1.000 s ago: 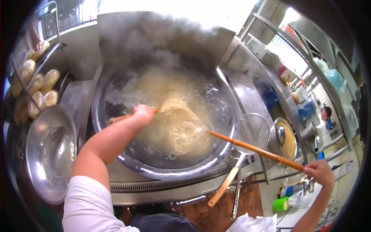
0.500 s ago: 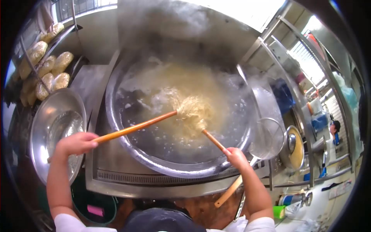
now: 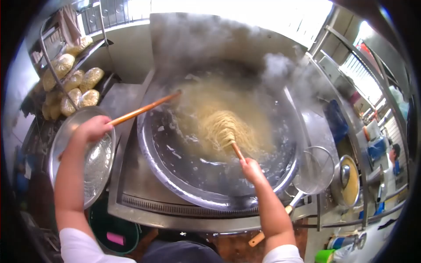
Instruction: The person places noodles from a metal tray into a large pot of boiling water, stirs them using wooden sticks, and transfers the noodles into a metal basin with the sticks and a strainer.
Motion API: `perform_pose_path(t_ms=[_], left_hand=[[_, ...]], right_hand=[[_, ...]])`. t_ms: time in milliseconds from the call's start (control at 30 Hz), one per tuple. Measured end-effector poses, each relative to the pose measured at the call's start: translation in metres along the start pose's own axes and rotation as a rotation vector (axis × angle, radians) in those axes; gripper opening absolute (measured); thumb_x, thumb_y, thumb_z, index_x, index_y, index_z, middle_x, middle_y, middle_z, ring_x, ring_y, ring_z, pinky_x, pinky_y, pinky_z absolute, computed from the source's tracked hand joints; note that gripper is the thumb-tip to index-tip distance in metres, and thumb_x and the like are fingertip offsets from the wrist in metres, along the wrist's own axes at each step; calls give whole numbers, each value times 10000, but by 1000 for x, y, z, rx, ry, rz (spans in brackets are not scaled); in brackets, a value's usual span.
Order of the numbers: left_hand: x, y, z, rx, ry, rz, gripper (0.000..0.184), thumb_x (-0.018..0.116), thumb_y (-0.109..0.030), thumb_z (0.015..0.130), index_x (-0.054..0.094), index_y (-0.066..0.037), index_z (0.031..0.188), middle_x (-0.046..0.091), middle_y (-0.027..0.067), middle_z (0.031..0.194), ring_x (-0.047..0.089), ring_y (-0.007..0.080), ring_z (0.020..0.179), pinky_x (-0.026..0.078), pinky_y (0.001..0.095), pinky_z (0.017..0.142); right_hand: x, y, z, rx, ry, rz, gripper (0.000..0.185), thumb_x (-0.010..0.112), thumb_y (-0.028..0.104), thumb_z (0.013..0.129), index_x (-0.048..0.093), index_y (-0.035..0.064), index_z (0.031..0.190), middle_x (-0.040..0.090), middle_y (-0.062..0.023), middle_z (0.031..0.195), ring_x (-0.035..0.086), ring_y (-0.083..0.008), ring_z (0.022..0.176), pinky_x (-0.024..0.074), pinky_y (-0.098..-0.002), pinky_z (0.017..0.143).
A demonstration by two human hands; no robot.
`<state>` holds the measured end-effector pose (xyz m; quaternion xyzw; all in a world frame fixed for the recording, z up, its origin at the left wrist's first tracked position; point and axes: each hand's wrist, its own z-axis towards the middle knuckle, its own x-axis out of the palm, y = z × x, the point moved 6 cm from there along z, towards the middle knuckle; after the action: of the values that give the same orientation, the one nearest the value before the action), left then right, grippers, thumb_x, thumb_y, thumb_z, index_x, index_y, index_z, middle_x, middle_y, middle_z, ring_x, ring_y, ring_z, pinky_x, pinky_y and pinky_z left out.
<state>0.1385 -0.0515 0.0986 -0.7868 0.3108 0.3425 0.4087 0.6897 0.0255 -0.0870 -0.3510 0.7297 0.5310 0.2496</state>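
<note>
Around sticks [image 3: 144,108] [image 3: 237,151], hands [image 3: 94,128] [image 3: 252,170] curl (well apart).

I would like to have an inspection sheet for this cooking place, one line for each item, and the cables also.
Surface: metal stove top, holding a wide pan of cloudy water.
Job's things: noodles lie in the water, bunched around the end of the right stick.
Clutter: metal basin on the left, wire strainer at the pan's right.
Hands: left grips the left stick, which reaches over the water; right grips the right stick.
Cables: nothing seen.
Surroundings: steam; bagged packs at left; another person at far right.
</note>
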Motion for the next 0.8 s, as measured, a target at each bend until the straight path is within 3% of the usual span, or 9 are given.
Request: perform_pose_path(t_ms=[100,167,233,300,467,633,700,733,800], left_hand=[[22,-34,62,-1,16,153,256,559,-235,905,625,-30,1044,527,63,616,504,174,452,403,360,389],[42,-68,99,25,-9,374,261,574,-240,878,652,-12,978,596,123,666,574,232,488,454,407,439],[66,-110,127,71,-68,499,255,573,-221,851,687,-26,970,677,174,803,668,287,647,517,425,574],[91,-163,140,64,-95,582,252,567,-211,865,708,-99,1042,697,127,1017,673,283,952,523,366,798],[167,-272,162,193,-164,602,274,583,-189,858,703,-115,1092,664,81,1174,647,253,1067,526,407,853],[219,-316,138,335,-93,744,274,604,-162,856,682,-119,1114,675,90,1136,649,258,1061,526,408,846],[230,-309,124,369,-37,760,255,611,-175,862,685,-120,1099,683,81,1118,655,247,1050,529,395,845],[232,-304,116,376,-32,766,253,610,-177,863,684,-123,1099,687,78,1107,659,246,1041,531,394,843],[235,-291,91,381,-13,771,249,608,-182,867,683,-130,1098,695,72,1086,667,245,1021,535,391,837]], right_hand=[[-60,-29,-46,-54,95,-126,351,528,331,918,645,26,1045,660,-149,784,644,-278,722,488,-404,677],[-131,-52,-104,28,229,51,267,591,228,917,639,42,1103,572,9,694,521,-89,615,450,-272,558],[-221,-62,-174,127,144,80,323,647,160,865,647,75,1176,550,65,696,500,-39,608,415,-216,497],[-299,-84,-238,130,-35,-73,364,712,105,771,683,52,1129,609,26,723,513,-35,599,418,-206,519],[-370,-97,-343,378,-216,16,355,660,65,766,673,-6,1114,610,5,687,521,-45,534,419,-225,460],[-343,-78,-278,380,-206,-193,303,620,127,824,676,18,1102,586,4,652,544,-75,561,457,-277,524],[-313,-81,-218,308,-128,-249,272,616,199,846,684,48,1062,594,-53,652,555,-123,569,462,-314,568],[-297,-79,-184,70,-125,-401,259,610,253,855,684,63,1014,613,-130,692,581,-218,586,470,-361,597],[-261,-58,-126,120,-115,-452,289,580,308,861,688,85,1010,644,-202,794,632,-352,747,489,-418,700]])
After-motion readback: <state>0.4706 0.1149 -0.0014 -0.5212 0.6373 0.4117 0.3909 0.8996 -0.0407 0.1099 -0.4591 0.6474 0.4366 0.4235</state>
